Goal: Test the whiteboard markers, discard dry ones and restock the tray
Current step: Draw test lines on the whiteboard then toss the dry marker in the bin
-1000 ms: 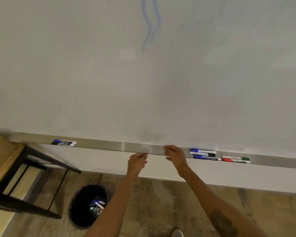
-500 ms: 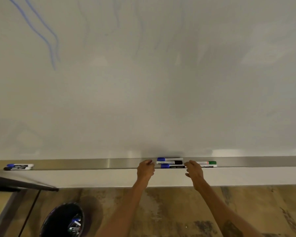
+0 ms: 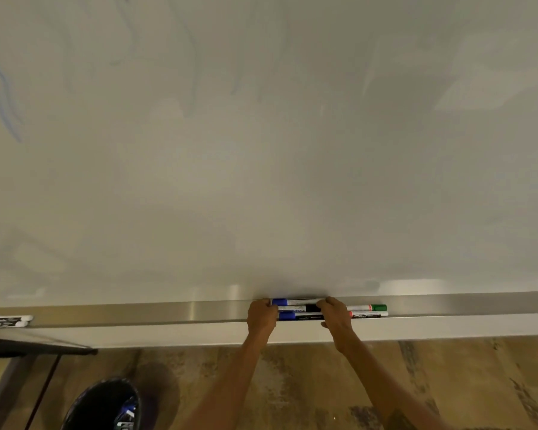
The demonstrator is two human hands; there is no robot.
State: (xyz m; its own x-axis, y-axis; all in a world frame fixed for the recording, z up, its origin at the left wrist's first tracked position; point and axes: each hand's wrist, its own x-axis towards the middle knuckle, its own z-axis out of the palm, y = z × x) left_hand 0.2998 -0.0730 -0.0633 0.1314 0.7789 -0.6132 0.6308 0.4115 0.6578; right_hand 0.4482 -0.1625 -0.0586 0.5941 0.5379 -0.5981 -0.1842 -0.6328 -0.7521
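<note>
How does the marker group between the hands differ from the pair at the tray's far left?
The middle group has three markers, the far-left pair two. The left hand and right hand sit at the group's ends; the pair lies far from both. Both sets lie flat along the tray and include blue caps.
</note>
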